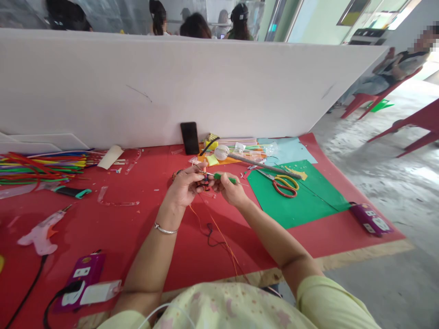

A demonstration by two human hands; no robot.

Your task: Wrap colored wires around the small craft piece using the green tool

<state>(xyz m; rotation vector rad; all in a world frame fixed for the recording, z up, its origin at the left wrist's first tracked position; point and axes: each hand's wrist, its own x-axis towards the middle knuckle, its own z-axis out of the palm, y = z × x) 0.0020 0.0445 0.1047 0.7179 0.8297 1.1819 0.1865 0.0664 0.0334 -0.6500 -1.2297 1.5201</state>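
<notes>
My left hand (185,183) pinches a small dark, multicoloured crochet piece (206,182), partly hidden by my fingers. My right hand (231,187) grips a crochet hook (230,180) with a green handle, its tip pointing left into the piece. Both hands meet above the middle of the red table, almost touching. From the work, orange yarn (219,230) runs down towards the table's front edge, and a dark strand (210,235) lies curled beside it.
Scissors (286,186) lie on a green sheet (291,214) at the right. A phone (190,138) leans on the white partition (206,82). Leftwards are a glue gun (43,230), coloured pipe cleaners (41,169) and a power strip (84,274). Another power strip (370,219) sits near the right edge.
</notes>
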